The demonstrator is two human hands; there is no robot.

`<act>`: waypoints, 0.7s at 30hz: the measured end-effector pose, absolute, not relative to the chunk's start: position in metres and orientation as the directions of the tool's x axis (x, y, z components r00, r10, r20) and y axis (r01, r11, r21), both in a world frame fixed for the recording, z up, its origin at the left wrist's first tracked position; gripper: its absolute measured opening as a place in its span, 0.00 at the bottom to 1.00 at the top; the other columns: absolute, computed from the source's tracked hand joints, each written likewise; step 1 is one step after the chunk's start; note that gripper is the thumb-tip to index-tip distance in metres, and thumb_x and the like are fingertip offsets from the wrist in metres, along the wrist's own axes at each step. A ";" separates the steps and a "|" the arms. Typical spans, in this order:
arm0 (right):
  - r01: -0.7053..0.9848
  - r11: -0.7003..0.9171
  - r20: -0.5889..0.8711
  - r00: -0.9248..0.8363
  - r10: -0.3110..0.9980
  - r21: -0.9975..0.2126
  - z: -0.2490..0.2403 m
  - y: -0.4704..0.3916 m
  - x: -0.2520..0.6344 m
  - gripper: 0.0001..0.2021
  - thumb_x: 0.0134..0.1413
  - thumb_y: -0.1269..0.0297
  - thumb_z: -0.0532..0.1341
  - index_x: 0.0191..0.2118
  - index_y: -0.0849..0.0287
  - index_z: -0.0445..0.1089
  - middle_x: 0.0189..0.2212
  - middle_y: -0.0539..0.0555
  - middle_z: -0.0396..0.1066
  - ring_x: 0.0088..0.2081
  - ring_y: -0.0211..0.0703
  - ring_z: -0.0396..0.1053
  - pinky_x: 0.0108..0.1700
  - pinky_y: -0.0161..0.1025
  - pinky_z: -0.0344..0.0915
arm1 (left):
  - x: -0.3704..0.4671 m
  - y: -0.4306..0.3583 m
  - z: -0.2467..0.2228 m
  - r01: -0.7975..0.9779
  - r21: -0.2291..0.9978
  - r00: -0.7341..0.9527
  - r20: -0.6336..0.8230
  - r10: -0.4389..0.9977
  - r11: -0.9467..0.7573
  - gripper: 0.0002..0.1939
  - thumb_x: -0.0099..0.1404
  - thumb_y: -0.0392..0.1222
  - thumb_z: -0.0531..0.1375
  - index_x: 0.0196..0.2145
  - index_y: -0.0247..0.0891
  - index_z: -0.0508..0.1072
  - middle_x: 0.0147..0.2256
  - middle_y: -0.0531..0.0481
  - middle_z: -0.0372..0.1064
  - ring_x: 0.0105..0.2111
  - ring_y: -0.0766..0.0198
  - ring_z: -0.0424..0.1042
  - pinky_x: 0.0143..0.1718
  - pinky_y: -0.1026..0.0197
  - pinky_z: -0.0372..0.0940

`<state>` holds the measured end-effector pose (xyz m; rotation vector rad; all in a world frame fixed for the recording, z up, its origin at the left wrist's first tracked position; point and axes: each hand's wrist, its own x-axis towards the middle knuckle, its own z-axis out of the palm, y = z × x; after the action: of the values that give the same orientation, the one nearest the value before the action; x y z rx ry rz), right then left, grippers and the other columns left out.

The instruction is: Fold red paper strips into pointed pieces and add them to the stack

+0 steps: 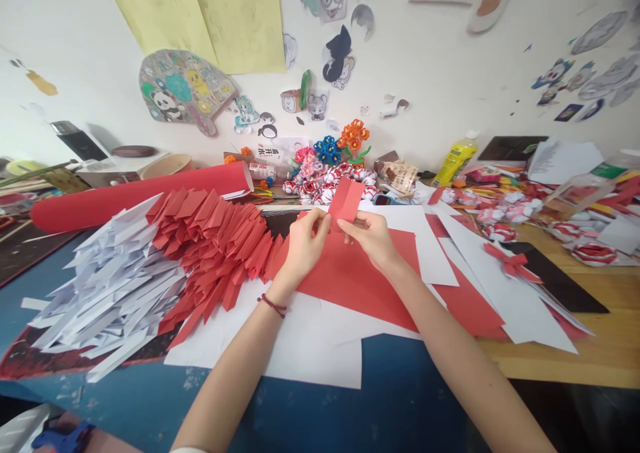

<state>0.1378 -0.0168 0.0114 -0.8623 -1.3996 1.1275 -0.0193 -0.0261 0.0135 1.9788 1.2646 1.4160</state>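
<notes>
Between both hands, a small red paper piece [347, 198] with a crease is held up above the desk. My left hand [309, 240] pinches its lower left corner, and a dark red cord bracelet circles that wrist. My right hand [369, 234] grips the lower right edge, thumb in front and fingers partly hidden behind. Beneath the hands lies a large red paper sheet [370, 273] on white sheets [320, 346]. To the left of my left hand is a heap of folded red paper strips [215, 230], beside a pile of folded white strips [120, 293].
A red paper roll [140, 196] lies behind the piles. At the back are beaded flowers [327, 150], red-and-white folded balls [325, 192] and a yellow bottle [454, 160]. On the right, white and red sheets [505, 286] overlap a black sheet [565, 283] on the wooden tabletop [595, 346].
</notes>
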 end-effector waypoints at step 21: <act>-0.092 0.221 0.238 -0.250 0.939 -0.971 0.004 -0.012 0.136 0.18 0.50 0.55 0.67 0.44 0.60 0.76 0.43 0.57 0.78 0.44 0.50 0.75 0.45 0.43 0.70 | -0.023 -0.022 0.013 0.449 0.761 0.018 0.515 0.857 -0.468 0.10 0.66 0.45 0.56 0.30 0.38 0.70 0.27 0.54 0.70 0.27 0.68 0.67 0.31 0.65 0.59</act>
<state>0.1364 -0.0124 0.0039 -0.8529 -1.4513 1.2445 -0.0230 -0.0224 0.0129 1.9176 1.3326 1.4378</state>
